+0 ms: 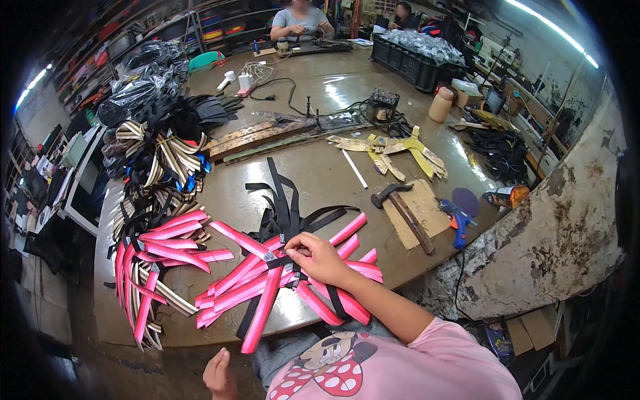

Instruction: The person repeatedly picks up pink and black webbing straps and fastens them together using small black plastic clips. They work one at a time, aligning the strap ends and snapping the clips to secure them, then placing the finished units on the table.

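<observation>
In front of me lies a spread pile of pink straps with pale edges [243,287], joined to black webbing straps [277,207] that fan out on its far side. My right hand [313,257] is over the middle of this pile, its thumb and fingertips pinched at a black strap where pink and black meet. The fingers partly cover the spot. My left hand [220,375] is off the table's near edge, apart from the straps, with loosely bent fingers and nothing seen in it. To the left hangs a bunch of pink straps [177,243] over striped cream-and-black straps [175,160].
A hammer [410,220] lies on cardboard [427,200] beside a blue glue gun [458,220]. Beyond are yellow strap pieces [417,150], long metal bars [267,137], a beige bottle [441,105] and a black crate [407,63]. A person [302,25] sits across the table.
</observation>
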Demonstrator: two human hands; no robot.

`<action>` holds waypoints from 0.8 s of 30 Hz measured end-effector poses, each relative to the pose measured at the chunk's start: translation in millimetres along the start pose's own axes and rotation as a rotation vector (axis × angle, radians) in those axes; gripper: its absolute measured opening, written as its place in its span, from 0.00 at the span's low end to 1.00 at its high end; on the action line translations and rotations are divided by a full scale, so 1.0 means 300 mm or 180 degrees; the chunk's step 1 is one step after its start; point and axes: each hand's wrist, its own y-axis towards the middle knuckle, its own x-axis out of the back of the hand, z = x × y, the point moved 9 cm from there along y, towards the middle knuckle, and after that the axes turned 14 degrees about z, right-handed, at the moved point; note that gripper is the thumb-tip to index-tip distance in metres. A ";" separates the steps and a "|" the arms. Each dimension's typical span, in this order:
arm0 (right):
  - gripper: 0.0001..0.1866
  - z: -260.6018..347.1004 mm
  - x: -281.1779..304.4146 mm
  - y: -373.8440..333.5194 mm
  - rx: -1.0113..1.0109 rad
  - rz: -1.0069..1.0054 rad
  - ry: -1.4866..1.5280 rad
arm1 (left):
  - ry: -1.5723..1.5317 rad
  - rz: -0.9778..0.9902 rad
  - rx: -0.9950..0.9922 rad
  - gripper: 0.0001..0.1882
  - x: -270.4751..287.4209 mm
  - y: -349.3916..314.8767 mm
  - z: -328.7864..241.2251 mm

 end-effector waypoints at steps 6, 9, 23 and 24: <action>0.09 -0.010 -0.006 0.002 0.0000 0.0064 0.0102 | -0.0940 -0.0059 0.2808 0.08 -0.142 -0.423 0.353; 0.09 -0.006 -0.003 0.000 0.0116 -0.0005 0.0203 | -0.0824 0.1123 0.3930 0.11 -0.369 -0.640 0.458; 0.08 -0.107 0.036 0.002 -0.0184 -0.0484 0.0944 | -0.0427 0.1286 0.1896 0.22 0.328 0.128 0.217; 0.09 -0.101 0.036 0.001 -0.0136 -0.0493 0.0976 | -0.0518 0.1441 0.1383 0.21 0.321 0.243 0.094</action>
